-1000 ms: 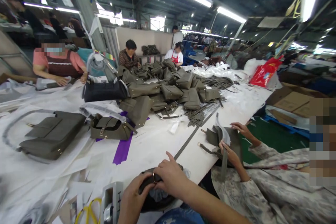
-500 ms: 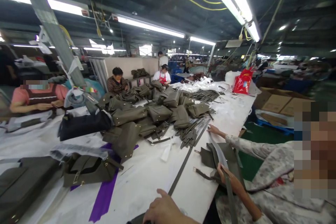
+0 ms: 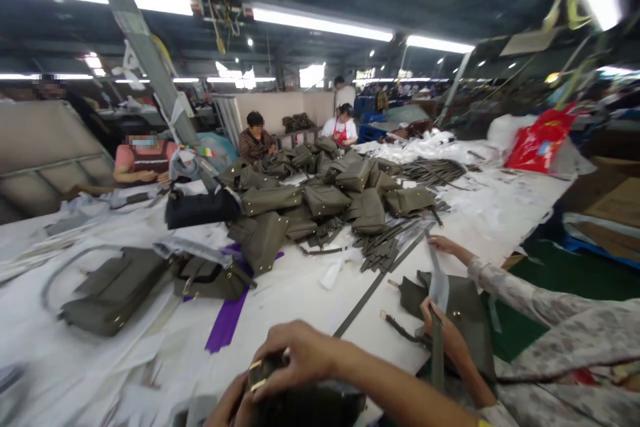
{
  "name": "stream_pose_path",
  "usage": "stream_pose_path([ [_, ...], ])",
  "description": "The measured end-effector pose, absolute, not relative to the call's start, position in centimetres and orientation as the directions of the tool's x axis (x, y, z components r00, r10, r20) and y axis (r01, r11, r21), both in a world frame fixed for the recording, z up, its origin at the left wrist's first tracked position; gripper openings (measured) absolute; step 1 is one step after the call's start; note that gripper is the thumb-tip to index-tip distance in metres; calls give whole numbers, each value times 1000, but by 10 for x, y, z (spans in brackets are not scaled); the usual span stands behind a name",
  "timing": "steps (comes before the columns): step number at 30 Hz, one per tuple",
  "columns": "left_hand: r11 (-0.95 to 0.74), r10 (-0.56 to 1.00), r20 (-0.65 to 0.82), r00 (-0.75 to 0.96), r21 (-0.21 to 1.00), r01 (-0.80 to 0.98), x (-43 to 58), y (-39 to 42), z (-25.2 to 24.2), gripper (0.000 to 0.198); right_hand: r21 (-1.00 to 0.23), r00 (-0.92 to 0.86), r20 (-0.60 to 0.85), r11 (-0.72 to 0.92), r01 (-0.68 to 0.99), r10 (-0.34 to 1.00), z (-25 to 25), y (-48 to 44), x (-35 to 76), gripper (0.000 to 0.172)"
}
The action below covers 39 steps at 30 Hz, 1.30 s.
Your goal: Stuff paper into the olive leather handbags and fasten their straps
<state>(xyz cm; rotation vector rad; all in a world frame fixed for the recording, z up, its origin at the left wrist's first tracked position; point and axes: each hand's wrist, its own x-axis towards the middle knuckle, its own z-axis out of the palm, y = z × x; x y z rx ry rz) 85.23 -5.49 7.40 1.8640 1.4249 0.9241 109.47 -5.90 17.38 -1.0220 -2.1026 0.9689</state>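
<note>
At the bottom edge, my right hand (image 3: 300, 355) curls over the end of a dark olive handbag (image 3: 320, 403) with its fingers closed on it. Two gold metal bars (image 3: 257, 375) show between my fingers. Lower down, my left hand (image 3: 231, 405) grips the same end from the near side; the frame cuts off much of it. Most of the bag lies in shadow below my right forearm. A long olive strip (image 3: 365, 295) runs across the white table just beyond my hands.
Several olive bags are heaped mid-table (image 3: 325, 200). A finished-looking bag (image 3: 117, 290), a black bag (image 3: 201, 207) and purple strips (image 3: 227, 320) lie to the left. A co-worker's hands (image 3: 443, 320) hold a strip over another bag (image 3: 467, 320) at right. Other people sit across the table.
The view has swung left and down. My right hand, over the table edge before, now grips the bag's end, and my left hand has come into view with the gold hardware.
</note>
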Motion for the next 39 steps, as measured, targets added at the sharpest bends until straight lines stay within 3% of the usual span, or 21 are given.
stream_pose_path([
  [2,-126,981,35,193,868,480,851,-76,79,39,-900,-576,159,357,249,802,159,-43,1072,47],
  [5,67,978,-118,175,959,274,862,-95,78,45,-960,-589,125,246,130,798,138,-41,1079,49],
  [8,208,972,-216,96,974,87,870,-106,66,46,-961,-609,2,171,219,793,108,-52,1106,57],
  [11,260,964,-261,54,965,11,864,-116,57,44,-917,-653,-167,127,378,739,75,-69,1114,66],
  [15,240,966,-250,71,963,126,846,-123,57,38,-876,-684,-223,165,454,695,73,-76,1109,23],
  [20,201,960,-240,147,951,237,847,-122,58,37,-885,-650,-187,161,437,737,125,-48,1129,40],
  [23,46,957,-147,249,927,372,856,-120,51,36,-845,-575,-216,144,515,789,133,-38,1141,46],
  [26,-90,959,-56,279,872,482,856,-121,37,37,-731,-485,-213,191,655,848,119,-41,1150,49],
  [32,-104,980,-6,200,840,533,834,-138,13,30,-475,-426,-227,283,833,876,115,-58,1154,41],
  [36,-114,982,9,191,831,544,828,-145,17,27,-394,-544,85,530,751,835,130,-68,1110,22],
  [39,-144,978,34,205,823,550,830,-144,25,23,-443,-709,38,648,620,705,126,-79,1062,26],
])
